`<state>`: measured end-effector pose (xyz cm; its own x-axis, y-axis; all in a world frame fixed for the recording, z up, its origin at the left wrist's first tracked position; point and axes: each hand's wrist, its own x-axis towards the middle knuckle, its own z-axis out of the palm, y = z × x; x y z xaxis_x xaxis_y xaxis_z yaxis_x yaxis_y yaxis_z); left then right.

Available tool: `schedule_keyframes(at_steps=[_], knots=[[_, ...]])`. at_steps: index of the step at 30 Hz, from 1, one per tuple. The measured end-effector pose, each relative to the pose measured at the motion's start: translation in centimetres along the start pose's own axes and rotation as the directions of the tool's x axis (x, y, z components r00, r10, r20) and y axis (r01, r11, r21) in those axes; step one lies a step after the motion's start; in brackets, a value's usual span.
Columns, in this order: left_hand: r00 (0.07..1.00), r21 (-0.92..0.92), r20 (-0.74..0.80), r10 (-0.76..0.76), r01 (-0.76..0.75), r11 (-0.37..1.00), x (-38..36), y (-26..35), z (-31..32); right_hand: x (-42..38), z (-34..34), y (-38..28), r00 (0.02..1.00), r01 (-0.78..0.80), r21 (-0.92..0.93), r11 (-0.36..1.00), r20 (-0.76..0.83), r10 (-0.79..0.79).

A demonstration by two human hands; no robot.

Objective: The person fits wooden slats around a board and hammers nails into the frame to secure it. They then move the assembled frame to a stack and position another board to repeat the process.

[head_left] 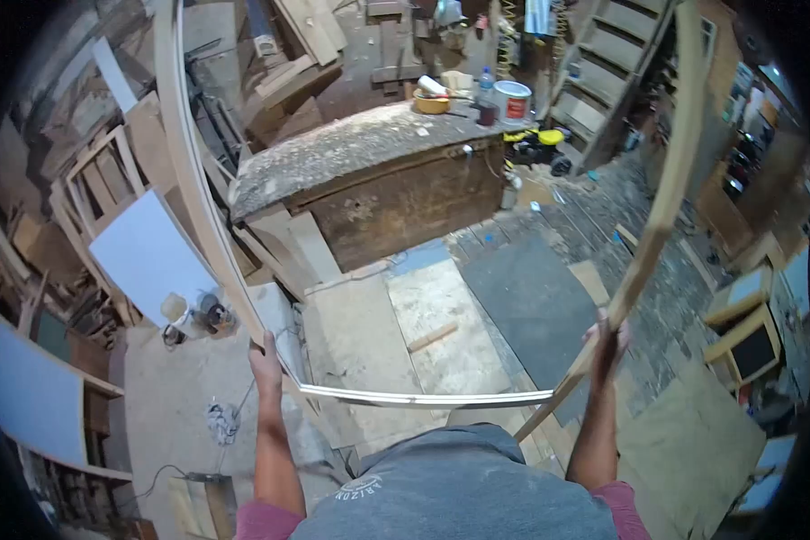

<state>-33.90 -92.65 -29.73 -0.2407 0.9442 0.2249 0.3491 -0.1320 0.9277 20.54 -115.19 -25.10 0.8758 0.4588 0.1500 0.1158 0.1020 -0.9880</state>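
Observation:
A large wooden frame [420, 396] stands upright in front of my body, its top running out of view. White edging shows along its left bar and its bottom bar. My left hand [266, 367] is wrapped round the left bar near the lower corner. On the other side, my right hand [608, 342] grips the bare wooden right bar, a little above the bottom corner. Through the frame I see the floor, with flat boards and a dark sheet [531, 297] lying on it, and a short wood strip [433, 337] on a pale board.
Ahead is a dusty workbench [351, 153] carrying a white bucket [512, 106], a bottle [486, 83] and a yellow round container [431, 104]. Wooden steps [607, 67] rise behind it. Panels, including a white one [148, 252], lean at left; small cabinets [749, 342] stand at right.

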Motion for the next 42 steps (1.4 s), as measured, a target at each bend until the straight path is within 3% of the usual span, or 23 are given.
schedule_keyframes(at_steps=[2,4,6,8,10,11,13,15,17,20,21,22,23,25,29,33,35,37,38,39,40,41,42], knots=[[0.973,0.089,-0.165,0.159,-0.146,0.985,5.2,5.6,2.5,6.7,5.2,-1.4,0.998,0.019,0.092,0.996,0.061,-0.024],[0.981,0.139,-0.166,0.097,-0.074,0.988,12.3,6.7,2.7,12.5,10.9,-2.5,0.981,0.146,0.139,0.980,0.105,-0.161],[0.948,0.293,-0.266,0.177,-0.095,0.951,19.2,6.9,2.2,17.2,17.4,-3.7,0.975,0.087,0.199,0.976,0.184,-0.124],[0.948,0.109,-0.295,0.119,-0.091,0.990,22.2,11.3,2.4,22.5,24.3,-2.0,0.962,0.065,0.323,0.944,0.232,-0.145],[0.908,0.083,-0.373,0.190,-0.172,0.982,24.0,15.4,3.7,26.9,31.0,-2.0,0.924,0.025,0.411,0.911,0.338,-0.178],[0.887,0.221,-0.415,0.203,-0.118,0.968,25.6,16.3,3.5,29.0,34.4,-2.1,0.923,0.007,0.422,0.907,0.347,-0.169],[0.874,0.149,-0.418,0.248,-0.203,0.968,28.2,19.3,4.3,32.5,40.4,-2.6,0.839,-0.112,0.537,0.836,0.502,-0.210],[0.789,0.242,-0.547,0.278,-0.169,0.955,32.4,20.1,2.9,35.9,45.5,-3.3,0.765,-0.232,0.480,0.846,0.627,-0.147],[0.731,0.319,-0.565,0.382,-0.234,0.919,35.0,22.9,3.7,38.6,50.2,-4.0,0.677,-0.176,0.515,0.839,0.682,-0.277],[0.793,0.375,-0.516,0.324,-0.131,0.918,41.9,24.5,0.0,41.1,57.8,-4.9,0.678,-0.284,0.533,0.797,0.699,-0.226],[0.712,0.451,-0.595,0.372,-0.087,0.888,44.0,26.4,1.8,41.8,60.4,-5.0,0.692,-0.329,0.545,0.771,0.695,-0.195],[0.807,0.320,-0.484,0.338,-0.196,0.927,46.5,26.9,1.2,42.5,63.0,-5.0,0.697,-0.340,0.551,0.762,0.692,-0.189],[0.808,0.465,-0.475,0.349,-0.106,0.879,50.0,26.9,-2.0,43.5,65.6,-4.9,0.697,-0.339,0.557,0.758,0.690,-0.196],[0.731,0.459,-0.417,0.541,-0.344,0.819,56.0,28.3,-0.8,44.8,70.5,-4.3,0.679,-0.380,0.522,0.764,0.718,-0.152],[0.667,0.517,-0.431,0.607,-0.369,0.772,67.7,31.9,0.7,46.7,80.0,-4.0,0.715,-0.410,0.609,0.680,0.677,-0.175],[0.626,0.601,-0.442,0.643,-0.326,0.730,73.0,33.2,2.2,48.5,86.6,-3.3,0.652,-0.532,0.572,0.625,0.747,-0.129],[0.218,0.868,-0.333,0.917,-0.309,0.389,73.6,31.8,4.1,49.3,89.5,-3.4,0.632,-0.573,0.557,0.601,0.767,-0.108],[-0.153,0.933,-0.360,0.920,-0.038,0.358,71.0,26.9,9.1,49.8,92.4,-3.7,0.638,-0.570,0.588,0.574,0.757,-0.142],[-0.309,0.681,-0.727,0.613,-0.437,0.587,70.5,24.4,15.8,50.0,93.8,-3.7,0.621,-0.600,0.582,0.548,0.771,-0.139],[-0.250,0.562,-0.827,0.504,-0.351,0.749,69.5,21.1,18.5,50.4,95.3,-3.8,0.601,-0.616,0.571,0.543,0.786,-0.145],[-0.055,0.440,-0.876,0.479,-0.501,0.745,70.2,15.0,16.3,50.8,96.6,-3.8,0.597,-0.614,0.575,0.541,0.787,-0.159],[0.439,-0.145,-0.886,0.151,-0.570,0.809,69.5,16.2,22.5,51.1,97.8,-3.9,0.588,-0.612,0.578,0.540,0.789,-0.178],[0.630,-0.413,-0.775,0.052,-0.567,0.713,70.6,12.3,24.4,51.3,99.1,-4.0,0.578,-0.619,0.576,0.533,0.794,-0.187]])
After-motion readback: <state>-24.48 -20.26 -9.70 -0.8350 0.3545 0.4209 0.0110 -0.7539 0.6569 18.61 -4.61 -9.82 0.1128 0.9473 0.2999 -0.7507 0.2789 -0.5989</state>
